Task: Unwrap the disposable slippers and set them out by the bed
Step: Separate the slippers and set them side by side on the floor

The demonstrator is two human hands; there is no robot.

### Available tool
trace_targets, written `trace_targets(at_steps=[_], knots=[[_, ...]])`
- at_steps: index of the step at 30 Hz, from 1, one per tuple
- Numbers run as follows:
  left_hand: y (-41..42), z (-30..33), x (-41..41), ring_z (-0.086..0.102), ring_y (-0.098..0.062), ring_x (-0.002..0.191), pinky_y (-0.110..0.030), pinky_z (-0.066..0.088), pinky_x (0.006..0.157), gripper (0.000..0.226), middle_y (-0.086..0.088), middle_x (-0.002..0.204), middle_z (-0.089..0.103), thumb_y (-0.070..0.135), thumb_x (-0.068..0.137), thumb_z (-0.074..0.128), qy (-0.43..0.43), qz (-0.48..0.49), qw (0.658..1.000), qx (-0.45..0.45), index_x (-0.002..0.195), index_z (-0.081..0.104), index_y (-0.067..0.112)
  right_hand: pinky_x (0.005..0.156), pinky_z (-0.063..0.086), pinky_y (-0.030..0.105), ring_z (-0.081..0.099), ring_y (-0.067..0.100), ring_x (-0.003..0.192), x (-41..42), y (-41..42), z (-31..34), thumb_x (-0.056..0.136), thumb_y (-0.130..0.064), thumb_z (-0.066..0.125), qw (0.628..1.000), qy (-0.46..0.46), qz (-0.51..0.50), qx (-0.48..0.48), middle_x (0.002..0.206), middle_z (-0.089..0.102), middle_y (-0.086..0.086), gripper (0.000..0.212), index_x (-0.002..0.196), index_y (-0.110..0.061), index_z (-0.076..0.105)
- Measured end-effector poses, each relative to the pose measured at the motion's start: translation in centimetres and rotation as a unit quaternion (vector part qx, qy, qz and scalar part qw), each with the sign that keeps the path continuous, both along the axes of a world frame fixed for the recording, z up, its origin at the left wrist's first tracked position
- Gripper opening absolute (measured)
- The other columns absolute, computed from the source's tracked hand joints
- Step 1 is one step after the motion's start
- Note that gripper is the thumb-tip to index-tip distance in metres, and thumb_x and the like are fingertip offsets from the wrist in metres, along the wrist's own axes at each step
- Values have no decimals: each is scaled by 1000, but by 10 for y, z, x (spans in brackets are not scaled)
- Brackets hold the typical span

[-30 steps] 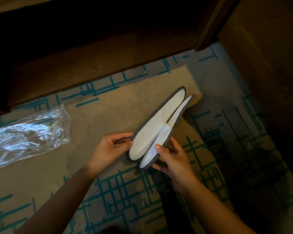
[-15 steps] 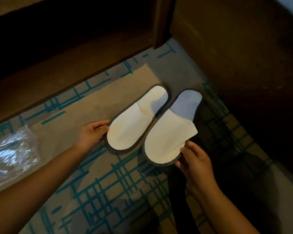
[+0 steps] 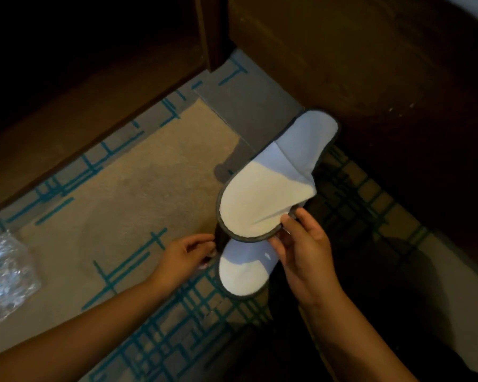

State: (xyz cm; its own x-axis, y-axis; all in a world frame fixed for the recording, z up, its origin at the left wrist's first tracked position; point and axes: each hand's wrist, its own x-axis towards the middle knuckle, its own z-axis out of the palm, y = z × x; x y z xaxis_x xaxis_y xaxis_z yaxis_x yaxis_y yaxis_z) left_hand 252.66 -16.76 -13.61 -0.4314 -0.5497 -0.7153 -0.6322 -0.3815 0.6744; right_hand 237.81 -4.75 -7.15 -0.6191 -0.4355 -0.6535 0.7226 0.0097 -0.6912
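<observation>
Slippers, two, white with dark edging, both out of the wrapper. Upper slipper (image 3: 271, 186) held above the carpet (image 3: 127, 188), long axis running from near-left to far-right, its far end pointing toward the dark wooden furniture (image 3: 370, 64) at the far right. Lower slipper (image 3: 243, 271) sits partly under the upper one, only its near end showing; whether it rests flat on the carpet or is lifted, cannot tell.

Right hand (image 3: 304, 255): thumb and fingers pinch the near rim of the upper slipper, thumb on top of the edging. This hand carries that slipper's weight. Left hand (image 3: 185, 257): fingers loosely curled, tips at the left edge of the lower slipper. Contact looks likely but the fingertips are in shadow, so whether they pinch it is not clear.

Clear plastic wrapper (image 3: 6, 277) lies crumpled at the left edge of the carpet, well apart from the slippers.

Judgement: unwrapping done; setting out in progress. The coming move turns on the overlap. The upper slipper lies straight ahead of the right fingers, and needs to go to the right of the lower one, the two parallel. Right hand is the nearer one for that.
</observation>
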Motion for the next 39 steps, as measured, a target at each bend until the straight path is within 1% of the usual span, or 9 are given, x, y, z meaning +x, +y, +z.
trace_targets(at_steps=[6, 12, 15, 18, 23, 25, 30, 34, 39], knots=[[-37, 40, 14, 66, -16, 82, -31, 54, 69, 24, 1, 90, 70, 33, 85, 53, 119, 99, 981, 113, 106, 59, 22, 63, 57, 19, 65, 18, 93, 27, -23, -4, 93, -3, 47, 999, -25, 31, -21, 101, 69, 5, 23, 101, -15, 64], [-71, 52, 45, 62, 2, 49, -13, 51, 48, 24, 13, 58, 70, 2, 87, 52, 103, 147, 983, -28, 89, 60, 25, 82, 57, 30, 62, 9, 90, 71, -51, -11, 91, -10, 52, 973, 120, 190, 55, 100, 65, 1, 33, 124, -13, 55], [-93, 50, 79, 62, 2, 50, -13, 52, 51, 24, 15, 57, 70, 2, 88, 51, 85, 196, 975, -67, 101, 59, 20, 105, 39, 28, 44, 9, 120, 77, -41, -23, 85, -18, 60, 799, 456, 367, 135, 130, 50, -1, 54, 136, -21, 44], [-95, 39, 101, 63, 1, 48, -13, 52, 47, 30, 13, 55, 69, 0, 88, 50, 63, 237, 967, -63, 114, 53, 17, 105, 40, 44, 31, 24, 133, 69, -17, -41, 77, -23, 63, 634, 605, 447, 179, 143, 42, 10, 63, 136, -22, 41], [-66, 9, 92, 66, -1, 56, -16, 55, 54, 32, -8, 83, 64, 0, 87, 52, 12, 182, 983, -9, 119, 53, 2, 102, 35, 56, 20, 27, 137, 50, 28, -58, 81, -45, 44, 589, 600, 469, 271, 151, 27, 10, 61, 139, -28, 33], [-61, 1, 90, 67, -15, 88, -28, 54, 78, 41, -18, 110, 61, 11, 82, 62, -57, 93, 985, -135, 122, 52, 4, 102, 35, 55, 22, 28, 136, 45, 41, -60, 79, -46, 45, 587, 598, 458, 295, 149, 26, 9, 61, 137, -29, 34], [-86, 16, 94, 32, -39, 133, -48, 35, 102, 74, -25, 147, 28, 48, 71, 61, -68, -264, 787, -553, 134, 38, 18, 110, 26, 48, 22, 31, 138, 44, 64, -72, 77, -45, 51, 536, 642, 468, 285, 149, 25, 9, 64, 137, -30, 35], [-83, -1, 79, 22, -35, 138, -48, 37, 103, 93, -19, 153, 20, 45, 66, 74, -46, -524, 714, -463, 143, 26, 25, 108, 22, 46, 20, 31, 139, 53, 68, -84, 76, -49, 49, 467, 649, 532, 279, 150, 23, 10, 65, 137, -29, 39], [-80, -10, 65, 34, -36, 134, -46, 45, 96, 99, -21, 148, 31, 36, 55, 84, -27, -587, 677, -443, 139, 34, 23, 100, 42, 47, 28, 29, 132, 59, 58, -86, 71, -52, 60, 472, 630, 531, 313, 143, 45, 14, 66, 130, -28, 48]])
